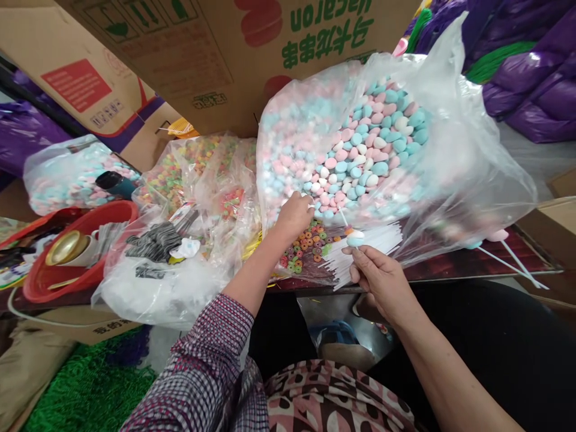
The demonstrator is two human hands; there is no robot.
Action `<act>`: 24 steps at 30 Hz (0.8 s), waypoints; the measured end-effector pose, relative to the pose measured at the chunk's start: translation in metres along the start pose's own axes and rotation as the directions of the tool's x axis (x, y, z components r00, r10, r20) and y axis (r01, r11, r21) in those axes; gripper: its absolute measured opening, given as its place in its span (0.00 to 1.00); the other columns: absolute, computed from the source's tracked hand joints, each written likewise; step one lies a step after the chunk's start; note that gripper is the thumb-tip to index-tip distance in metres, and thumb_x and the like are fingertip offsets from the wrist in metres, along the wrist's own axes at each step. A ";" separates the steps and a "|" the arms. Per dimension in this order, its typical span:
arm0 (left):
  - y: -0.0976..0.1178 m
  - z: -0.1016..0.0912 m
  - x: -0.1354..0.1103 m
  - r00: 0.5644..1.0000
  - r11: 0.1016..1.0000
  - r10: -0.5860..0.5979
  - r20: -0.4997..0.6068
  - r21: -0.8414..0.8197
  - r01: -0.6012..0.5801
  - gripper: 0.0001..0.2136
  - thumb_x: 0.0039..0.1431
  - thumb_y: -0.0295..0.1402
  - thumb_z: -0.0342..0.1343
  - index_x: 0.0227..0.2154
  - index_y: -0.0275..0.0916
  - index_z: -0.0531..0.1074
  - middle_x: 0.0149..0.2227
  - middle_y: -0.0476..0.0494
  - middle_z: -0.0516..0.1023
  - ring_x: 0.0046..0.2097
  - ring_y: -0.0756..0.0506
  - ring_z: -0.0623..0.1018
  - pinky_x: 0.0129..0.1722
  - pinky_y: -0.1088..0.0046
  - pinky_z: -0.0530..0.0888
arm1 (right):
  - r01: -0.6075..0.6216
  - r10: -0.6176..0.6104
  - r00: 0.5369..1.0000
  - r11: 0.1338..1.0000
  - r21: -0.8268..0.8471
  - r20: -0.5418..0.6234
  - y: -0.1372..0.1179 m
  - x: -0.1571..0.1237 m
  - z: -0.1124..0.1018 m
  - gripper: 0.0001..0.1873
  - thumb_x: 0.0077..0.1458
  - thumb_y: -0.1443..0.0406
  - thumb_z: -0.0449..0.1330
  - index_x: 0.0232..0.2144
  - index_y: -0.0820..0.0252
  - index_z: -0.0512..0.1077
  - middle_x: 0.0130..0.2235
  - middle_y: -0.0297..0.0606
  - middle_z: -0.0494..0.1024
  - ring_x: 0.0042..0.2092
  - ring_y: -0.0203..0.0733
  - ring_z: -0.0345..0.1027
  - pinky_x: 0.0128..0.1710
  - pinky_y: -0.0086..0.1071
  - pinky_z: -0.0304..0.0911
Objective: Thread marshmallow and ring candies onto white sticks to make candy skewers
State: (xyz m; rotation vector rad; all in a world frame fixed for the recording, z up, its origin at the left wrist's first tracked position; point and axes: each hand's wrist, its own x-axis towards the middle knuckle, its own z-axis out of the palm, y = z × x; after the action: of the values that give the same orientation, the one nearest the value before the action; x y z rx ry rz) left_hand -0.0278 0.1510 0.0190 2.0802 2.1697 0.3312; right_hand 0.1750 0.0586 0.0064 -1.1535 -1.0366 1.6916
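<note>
Thumb and fingers of my right hand [375, 273] are closed on a candy skewer. It has a pale blue and white marshmallow [355, 239], an orange ring candy [348, 230] above it, and a thin white stick [344, 216] pointing up. My left hand [294, 217] is at the near edge of a clear bag of pink, blue and white marshmallows [360, 156]. Its fingers are pinched together; a small white bit shows at the tips, too small to name. Coloured ring candies [310, 246] lie between my hands, beside a bundle of white sticks [369, 249].
Finished-looking skewers [513, 252] lie at the right table edge. Left of me are a plastic bag [157, 306] with striped cloth, a bag of coloured candies [189, 162] and a red basin [40, 282]. A large cardboard box [180, 78] stands behind.
</note>
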 end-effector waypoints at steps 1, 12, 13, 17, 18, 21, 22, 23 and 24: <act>-0.001 -0.001 -0.001 1.000 0.999 -0.006 -0.025 -0.049 0.004 0.10 0.60 0.28 0.51 0.40 0.37 0.77 0.41 0.37 0.73 0.45 0.39 0.75 0.46 0.65 0.69 | 0.006 -0.006 1.000 1.000 -0.012 0.004 0.002 0.001 0.000 0.20 0.50 0.49 0.64 0.32 0.61 0.75 0.17 0.27 0.64 0.19 0.29 0.46 0.17 0.27 0.37; 0.044 0.010 -0.084 0.969 0.134 -0.012 0.249 -0.959 0.248 0.09 0.49 0.36 0.61 0.31 0.37 0.73 0.22 0.53 0.71 0.25 0.53 0.70 0.26 0.77 0.64 | 0.268 -0.282 0.956 0.950 -0.158 -0.078 0.016 0.008 -0.002 0.17 0.50 0.58 0.66 0.42 0.56 0.76 0.30 0.31 0.75 0.30 0.36 0.65 0.33 0.31 0.64; 0.047 0.012 -0.088 0.963 0.075 -0.007 0.268 -0.961 0.268 0.09 0.48 0.36 0.63 0.31 0.37 0.73 0.21 0.53 0.71 0.24 0.54 0.70 0.26 0.77 0.64 | 0.287 -0.301 0.951 0.943 -0.170 -0.064 0.016 0.007 -0.001 0.16 0.50 0.59 0.66 0.41 0.56 0.76 0.31 0.31 0.76 0.32 0.37 0.67 0.36 0.32 0.65; 0.048 0.017 -0.097 0.941 -0.070 -0.006 0.338 -0.939 0.336 0.12 0.45 0.36 0.66 0.31 0.36 0.75 0.21 0.53 0.72 0.24 0.54 0.69 0.26 0.77 0.64 | 0.318 -0.338 0.940 0.915 -0.248 -0.041 0.017 0.005 0.001 0.09 0.51 0.60 0.65 0.34 0.56 0.77 0.31 0.31 0.77 0.34 0.38 0.68 0.41 0.34 0.64; 0.047 0.017 -0.099 0.938 -0.098 0.001 0.346 -0.934 0.345 0.12 0.46 0.36 0.66 0.32 0.35 0.76 0.22 0.52 0.73 0.25 0.54 0.70 0.26 0.76 0.65 | 0.309 -0.334 0.941 0.912 -0.269 -0.053 0.017 0.005 0.001 0.08 0.51 0.60 0.65 0.34 0.57 0.77 0.30 0.31 0.77 0.34 0.38 0.67 0.41 0.34 0.64; 0.045 0.014 -0.105 0.932 -0.209 0.041 0.359 -0.909 0.360 0.12 0.50 0.38 0.64 0.35 0.35 0.78 0.28 0.48 0.76 0.29 0.52 0.73 0.30 0.75 0.68 | 0.282 -0.323 0.941 0.914 -0.292 -0.101 0.019 0.007 -0.001 0.09 0.51 0.59 0.65 0.33 0.57 0.76 0.32 0.32 0.77 0.34 0.38 0.67 0.40 0.34 0.63; 0.045 0.012 -0.107 0.930 -0.246 0.052 0.364 -0.898 0.365 0.12 0.50 0.37 0.64 0.35 0.35 0.78 0.30 0.47 0.76 0.31 0.52 0.74 0.32 0.74 0.69 | 0.279 -0.321 0.941 0.917 -0.283 -0.110 0.019 0.008 -0.002 0.09 0.51 0.59 0.65 0.34 0.57 0.75 0.33 0.32 0.78 0.34 0.38 0.67 0.40 0.34 0.63; 0.045 0.011 -0.109 0.927 -0.273 0.057 0.371 -0.887 0.372 0.11 0.50 0.36 0.64 0.35 0.35 0.78 0.31 0.46 0.77 0.33 0.51 0.75 0.34 0.73 0.70 | 0.274 -0.314 0.942 0.923 -0.271 -0.117 0.019 0.008 -0.002 0.10 0.51 0.59 0.65 0.35 0.57 0.74 0.34 0.33 0.78 0.34 0.38 0.68 0.39 0.33 0.63; 0.045 0.010 -0.110 0.924 -0.286 0.054 0.378 -0.881 0.377 0.10 0.49 0.34 0.64 0.35 0.35 0.78 0.32 0.45 0.78 0.33 0.51 0.76 0.35 0.72 0.71 | 0.263 -0.302 0.946 0.928 -0.262 -0.120 0.017 0.008 -0.002 0.11 0.51 0.59 0.65 0.35 0.57 0.74 0.34 0.33 0.78 0.34 0.38 0.68 0.37 0.32 0.63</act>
State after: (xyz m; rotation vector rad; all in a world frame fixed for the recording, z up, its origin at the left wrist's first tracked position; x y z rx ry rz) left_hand 0.0241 0.0435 0.0132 0.6004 0.9349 1.1795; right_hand 0.1719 0.0610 -0.0124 -1.2043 -1.2680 1.2510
